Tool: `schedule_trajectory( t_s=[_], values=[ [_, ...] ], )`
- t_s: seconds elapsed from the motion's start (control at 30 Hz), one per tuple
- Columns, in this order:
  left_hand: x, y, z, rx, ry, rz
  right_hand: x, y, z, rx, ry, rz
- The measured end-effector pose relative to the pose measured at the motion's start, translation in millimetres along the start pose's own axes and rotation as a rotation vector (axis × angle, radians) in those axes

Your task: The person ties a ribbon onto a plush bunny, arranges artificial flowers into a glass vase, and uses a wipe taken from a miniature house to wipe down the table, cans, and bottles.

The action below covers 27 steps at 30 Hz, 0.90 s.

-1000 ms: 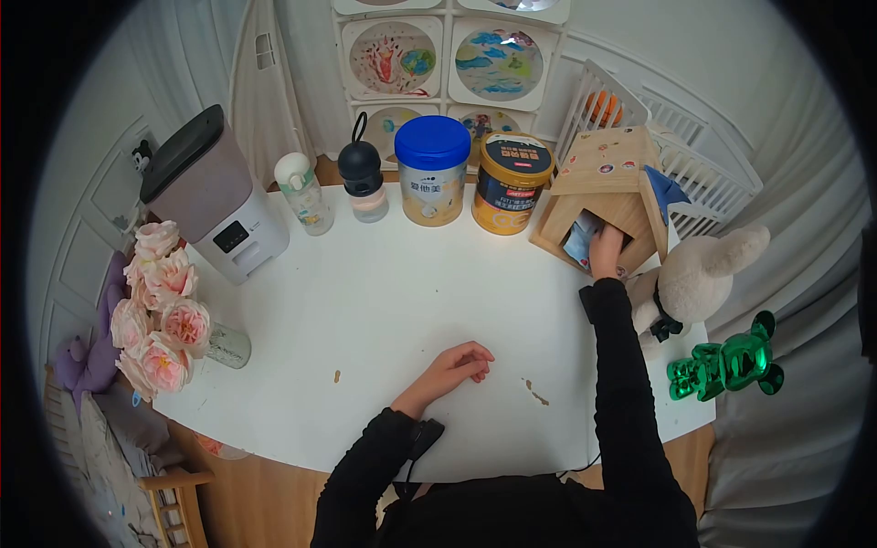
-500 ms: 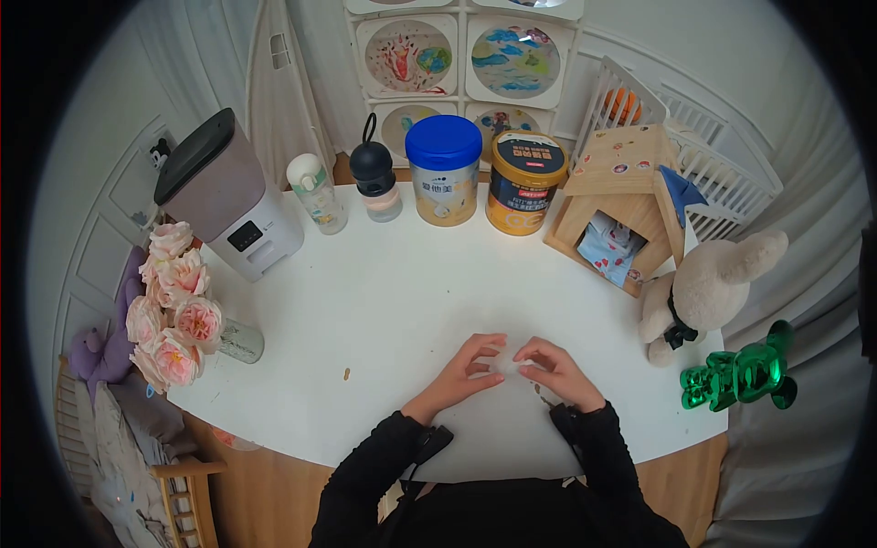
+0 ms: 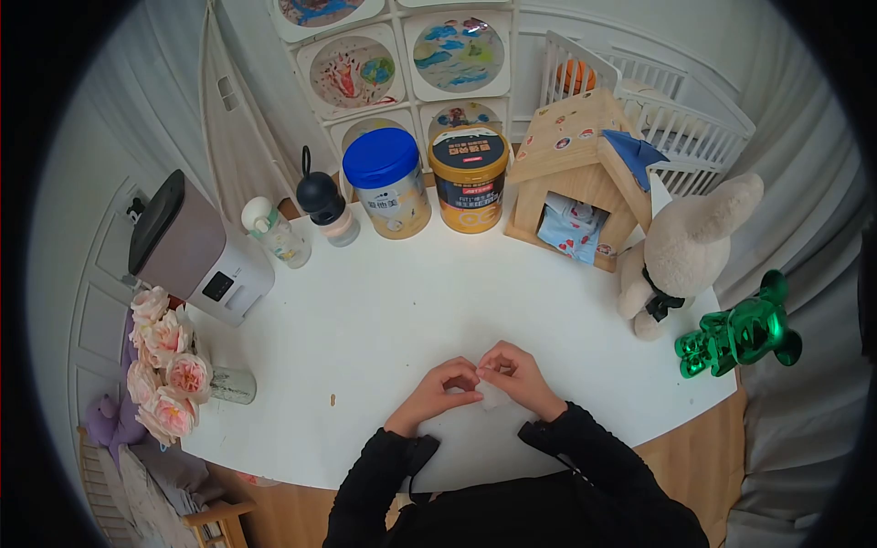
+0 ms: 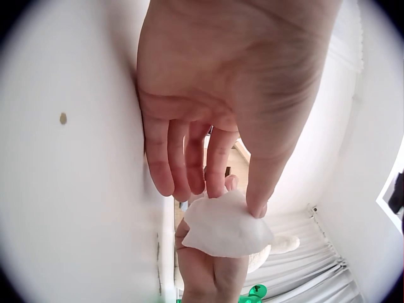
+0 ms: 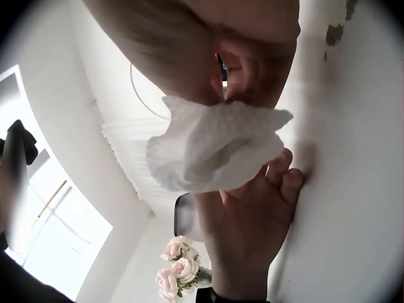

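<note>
A small, crumpled white tissue (image 3: 494,397) is between my two hands, above the table's near part. My right hand (image 3: 521,379) pinches its upper edge between thumb and fingers; in the right wrist view the tissue (image 5: 211,148) hangs below that grip. From the other side my left hand (image 3: 438,393) holds it, fingers curved. In the left wrist view, the thumb overlaps the edge of the tissue (image 4: 227,227) and the index fingertip is right at its top. The other left fingers are loosely bent. Part of the right hand is hidden behind the tissue there.
Along the back of the white table (image 3: 365,320) stand a blue-lidded can (image 3: 388,187), a gold-and-black can (image 3: 469,183), two bottles and a wooden house (image 3: 571,169) containing a blue printed pack (image 3: 573,226). A plush rabbit and green bear figure are right; a dispenser and roses are left.
My right hand has left the wooden house's opening and come to the table's near middle, beside the left. Both hands now hold the white tissue. The head view has tilted slightly.
</note>
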<state>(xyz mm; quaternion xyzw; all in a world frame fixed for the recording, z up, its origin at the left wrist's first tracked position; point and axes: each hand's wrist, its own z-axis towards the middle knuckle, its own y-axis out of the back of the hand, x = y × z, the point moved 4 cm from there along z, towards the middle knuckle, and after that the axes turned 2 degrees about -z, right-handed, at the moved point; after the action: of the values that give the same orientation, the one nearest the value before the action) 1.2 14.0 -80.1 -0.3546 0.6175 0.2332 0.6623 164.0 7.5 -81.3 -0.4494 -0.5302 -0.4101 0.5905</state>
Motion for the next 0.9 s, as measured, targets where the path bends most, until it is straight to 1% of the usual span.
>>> schedule_trajectory(
  t_s=[0.1,0.17,0.2,0.27,0.3,0.33,0.4,0.43,0.5,0.53,0.6,0.63,0.7,0.73,0.8,0.83,0.9],
  values=[
    [4,1,-1,0.013,-0.005,0.053,-3,-1,-2,-0.022,-0.009,-0.047],
    [-2,3,-1,-0.085,-0.01,0.013,1,-3,-1,0.005,-0.032,-0.036],
    [-2,3,0,-0.065,-0.011,0.008,1,-3,-1,-0.014,-0.033,-0.042],
    [-2,8,-1,-0.155,-0.039,-0.1,3,-6,-1,0.008,0.015,-0.076],
    [0,8,-1,-0.136,-0.047,-0.116,-3,-5,0,0.041,-0.021,-0.09],
    [1,7,-1,-0.121,-0.047,-0.121,-8,-3,0,0.026,-0.023,-0.096],
    [0,8,-3,-0.18,-0.046,-0.139,-10,-5,1,0.12,-0.025,-0.058],
    [-1,6,-1,-0.176,-0.046,-0.139,-7,-5,0,0.116,-0.025,-0.059],
    [1,4,-1,-0.245,-0.013,-0.149,-1,-9,-3,0.14,-0.051,0.026],
    [2,4,-2,-0.251,-0.01,-0.149,-2,-9,-3,0.145,-0.054,0.03],
    [6,5,-1,-0.236,0.008,-0.165,-6,-3,-5,0.068,-0.104,-0.016],
    [6,6,-1,-0.262,0.014,-0.167,-8,-4,-5,0.09,-0.114,-0.007],
    [5,7,-1,-0.282,-0.02,-0.138,-10,-1,-4,-0.01,-0.076,0.026],
    [4,8,-2,-0.319,-0.011,-0.146,-9,-6,-3,0.022,-0.097,0.034],
    [1,4,-3,-0.271,0.072,-0.201,5,-6,-4,-0.134,0.056,0.045],
    [-2,4,-3,-0.294,0.073,-0.208,7,-7,-4,-0.153,0.071,0.055],
    [-3,0,-3,-0.252,0.131,-0.239,8,-6,-7,-0.144,0.044,0.056]
  ],
)
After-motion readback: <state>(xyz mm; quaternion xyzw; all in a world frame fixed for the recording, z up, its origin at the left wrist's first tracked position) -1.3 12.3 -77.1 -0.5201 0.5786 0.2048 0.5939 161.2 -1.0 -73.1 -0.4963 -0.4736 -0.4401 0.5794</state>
